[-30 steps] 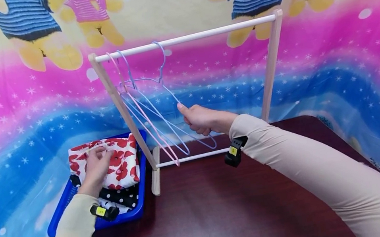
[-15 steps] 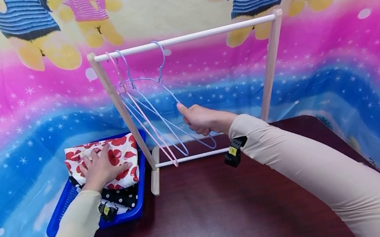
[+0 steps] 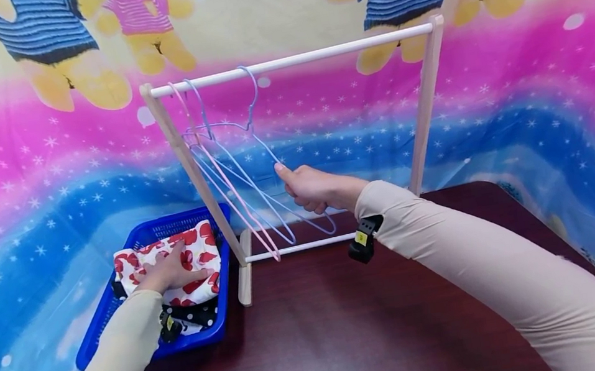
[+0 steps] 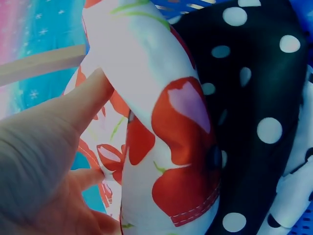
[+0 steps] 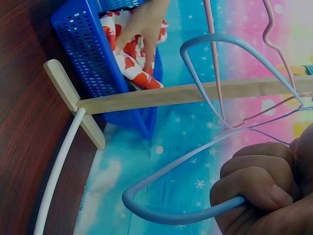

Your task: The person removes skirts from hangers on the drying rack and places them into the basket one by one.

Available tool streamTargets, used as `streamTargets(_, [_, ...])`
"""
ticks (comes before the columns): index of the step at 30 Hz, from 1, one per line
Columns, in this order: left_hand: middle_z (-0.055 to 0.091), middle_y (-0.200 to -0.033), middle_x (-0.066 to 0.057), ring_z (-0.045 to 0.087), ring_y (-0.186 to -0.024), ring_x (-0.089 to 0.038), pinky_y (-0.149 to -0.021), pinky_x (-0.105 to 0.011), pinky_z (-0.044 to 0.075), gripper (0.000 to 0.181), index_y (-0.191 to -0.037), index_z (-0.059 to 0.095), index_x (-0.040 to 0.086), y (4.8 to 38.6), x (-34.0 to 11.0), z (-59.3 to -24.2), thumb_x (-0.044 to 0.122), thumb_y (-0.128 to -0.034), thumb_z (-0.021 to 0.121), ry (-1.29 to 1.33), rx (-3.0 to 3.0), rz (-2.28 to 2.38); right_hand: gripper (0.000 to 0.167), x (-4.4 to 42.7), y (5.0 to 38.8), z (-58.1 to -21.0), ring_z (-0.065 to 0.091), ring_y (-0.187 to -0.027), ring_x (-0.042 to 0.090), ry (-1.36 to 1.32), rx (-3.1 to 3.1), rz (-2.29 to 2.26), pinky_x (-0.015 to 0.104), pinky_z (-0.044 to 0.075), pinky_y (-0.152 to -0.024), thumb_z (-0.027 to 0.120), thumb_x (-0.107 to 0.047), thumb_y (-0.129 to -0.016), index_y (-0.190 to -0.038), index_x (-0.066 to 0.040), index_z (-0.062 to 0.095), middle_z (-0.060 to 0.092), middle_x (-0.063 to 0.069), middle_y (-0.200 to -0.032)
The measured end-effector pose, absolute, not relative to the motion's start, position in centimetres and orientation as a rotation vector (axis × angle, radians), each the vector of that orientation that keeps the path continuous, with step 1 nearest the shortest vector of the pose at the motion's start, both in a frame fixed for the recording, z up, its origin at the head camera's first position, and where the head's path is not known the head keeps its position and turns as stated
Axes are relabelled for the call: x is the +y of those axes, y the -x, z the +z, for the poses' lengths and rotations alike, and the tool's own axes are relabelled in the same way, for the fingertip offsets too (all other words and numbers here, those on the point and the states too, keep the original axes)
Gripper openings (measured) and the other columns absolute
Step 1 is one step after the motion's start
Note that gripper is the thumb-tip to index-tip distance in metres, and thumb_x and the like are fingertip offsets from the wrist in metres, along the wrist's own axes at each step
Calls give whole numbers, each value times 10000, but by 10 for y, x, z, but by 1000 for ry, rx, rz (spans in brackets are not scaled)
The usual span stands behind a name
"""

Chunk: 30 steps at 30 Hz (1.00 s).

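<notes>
My left hand [image 3: 164,272] grips a folded white garment with red flowers [image 3: 199,233] in the blue basket [image 3: 221,333]. In the left wrist view the thumb [image 4: 93,93] goes in beneath a fold of the garment, its tip hidden, with the other fingers behind. My right hand [image 3: 309,187] curls its fingers round the side of a light blue wire hanger [image 5: 186,218]. That hanger's hook stays over the white top bar [image 3: 341,49] of the wooden rack, its body pulled toward the right. A black cloth with white dots [image 4: 269,129] lies under the flowered garment.
A pink hanger [image 3: 244,204] and a second blue hanger [image 3: 201,107] hang near the rack's left post [image 3: 187,162]. The rack stands on a dark red-brown table [image 3: 348,316]. Behind it hangs a printed backdrop [image 3: 59,179]. The basket touches or nearly touches the left post.
My left hand has spread, then settled onto the flowered garment. The garment has shifted toward me, showing the basket's back wall. My right hand keeps holding the hanger almost unmoved.
</notes>
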State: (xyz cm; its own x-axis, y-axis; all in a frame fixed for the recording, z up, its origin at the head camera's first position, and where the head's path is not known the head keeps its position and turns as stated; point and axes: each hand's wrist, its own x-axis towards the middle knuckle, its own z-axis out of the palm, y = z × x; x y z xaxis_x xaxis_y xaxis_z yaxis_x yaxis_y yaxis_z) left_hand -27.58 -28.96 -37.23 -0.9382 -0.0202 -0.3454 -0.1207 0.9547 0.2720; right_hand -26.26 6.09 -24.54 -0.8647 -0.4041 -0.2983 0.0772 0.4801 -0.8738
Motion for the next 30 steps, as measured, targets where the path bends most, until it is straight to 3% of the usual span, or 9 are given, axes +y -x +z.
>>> streamTargets(10, [137, -1600, -388, 165, -1443, -629, -1137, -766, 229, 1160, -1607, 26, 34, 278, -291, -374, 620, -860, 693, 53, 2648, 424, 633, 59, 262, -245, 127, -485, 125, 272, 2281, -1349, 290, 162, -475, 194, -598, -1063, -647, -142, 335, 192, -41, -536])
streamTargets(21, [103, -1634, -337, 126, -1465, -609, -1154, -748, 229, 1182, -1616, 26, 71, 284, -290, -379, 654, -834, 693, 54, 2570, 434, 634, 54, 262, -245, 116, -488, 125, 274, 2302, -1345, 286, 160, -472, 192, -595, -1065, -635, -146, 315, 183, -43, -533])
streamTargets(30, [104, -1621, -352, 96, -1467, -608, -1156, -755, 201, 1159, -1602, 34, 18, 286, -294, -380, 631, -861, 682, 24, 2547, 396, 647, 42, 262, -244, 117, -480, 122, 252, 2318, -1314, 286, 162, -471, 195, -609, -1059, -618, -149, 302, 183, -44, -526])
